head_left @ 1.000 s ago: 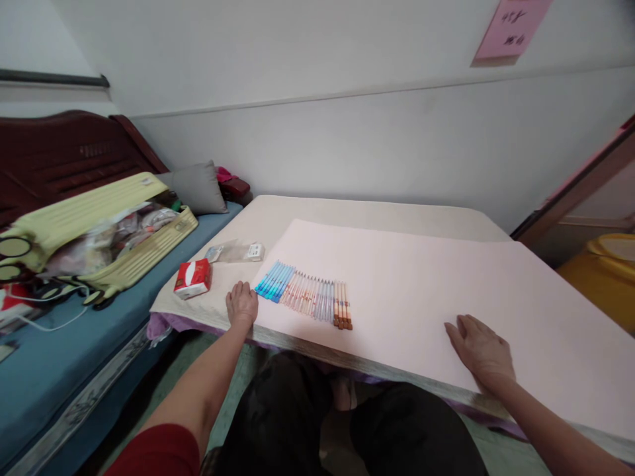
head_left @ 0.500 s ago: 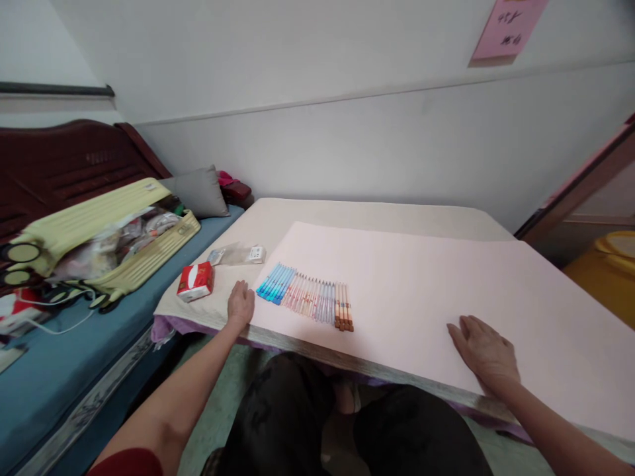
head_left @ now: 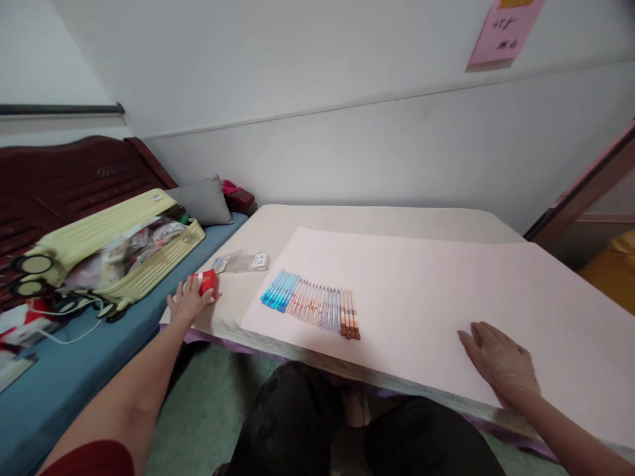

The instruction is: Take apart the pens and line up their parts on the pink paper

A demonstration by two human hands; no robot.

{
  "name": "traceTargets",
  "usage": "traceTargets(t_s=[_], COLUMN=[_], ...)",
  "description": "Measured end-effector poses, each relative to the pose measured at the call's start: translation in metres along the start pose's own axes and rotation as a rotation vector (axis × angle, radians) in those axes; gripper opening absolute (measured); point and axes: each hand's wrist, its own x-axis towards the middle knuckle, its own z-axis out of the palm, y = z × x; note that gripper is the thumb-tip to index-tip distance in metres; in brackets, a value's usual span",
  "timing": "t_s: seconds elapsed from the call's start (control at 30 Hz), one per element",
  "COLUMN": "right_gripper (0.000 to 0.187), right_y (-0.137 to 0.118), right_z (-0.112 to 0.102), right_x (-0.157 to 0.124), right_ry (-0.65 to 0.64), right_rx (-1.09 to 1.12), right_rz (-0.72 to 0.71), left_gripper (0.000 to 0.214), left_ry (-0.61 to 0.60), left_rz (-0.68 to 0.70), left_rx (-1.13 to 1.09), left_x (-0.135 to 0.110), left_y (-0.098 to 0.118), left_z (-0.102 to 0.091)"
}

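Observation:
My left hand [head_left: 186,303] is at the red and white tissue pack [head_left: 208,283] near the table's left front corner. Its fingers are spread across the left part of the pack, and the thumb reaches over the front. The hand hides much of the pack. My right hand [head_left: 502,360] lies palm down on the pale pink sheet [head_left: 417,291], fingers extended, holding nothing. Between the hands, a row of pens lies side by side on the sheet: blue ones [head_left: 280,291], pink and clear ones [head_left: 312,304], and brown-ended ones [head_left: 350,316].
Behind the tissue pack lies a clear plastic packet [head_left: 242,262] on the cream tabletop [head_left: 377,217]. On the blue bed [head_left: 149,311] to the left, an open yellow suitcase [head_left: 106,218] holds bagged things. A grey cushion [head_left: 203,199] rests behind it. A white wall [head_left: 327,158] borders the table's far side.
My left hand has moved left from beside the blue pens to the tissue pack. My right hand stays on the sheet. The view has shifted slightly.

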Motion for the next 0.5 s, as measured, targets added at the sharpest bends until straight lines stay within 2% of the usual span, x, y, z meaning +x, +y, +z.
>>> traceTargets(t_s=[0.07, 0.2, 0.33, 0.5], right_gripper=[0.037, 0.038, 0.039, 0.044], right_y=[0.002, 0.002, 0.003, 0.004], right_z=[0.002, 0.003, 0.004, 0.009], right_x=[0.001, 0.0, -0.001, 0.001], right_ry=[-0.005, -0.01, -0.01, 0.0], right_rx=[-0.012, -0.019, -0.025, -0.037], right_rz=[-0.018, 0.004, -0.006, 0.021], left_gripper=[0.06, 0.053, 0.047, 0.042], left_ry=[-0.069, -0.025, 0.001, 0.04], left_rz=[0.037, 0.021, 0.04, -0.012], left_rx=[-0.002, -0.032, -0.035, -0.013], left_x=[0.0, -0.006, -0.01, -0.017], left_y=[-0.001, 0.005, 0.01, 0.018], left_z=[0.01, 0.022, 0.02, 0.017])
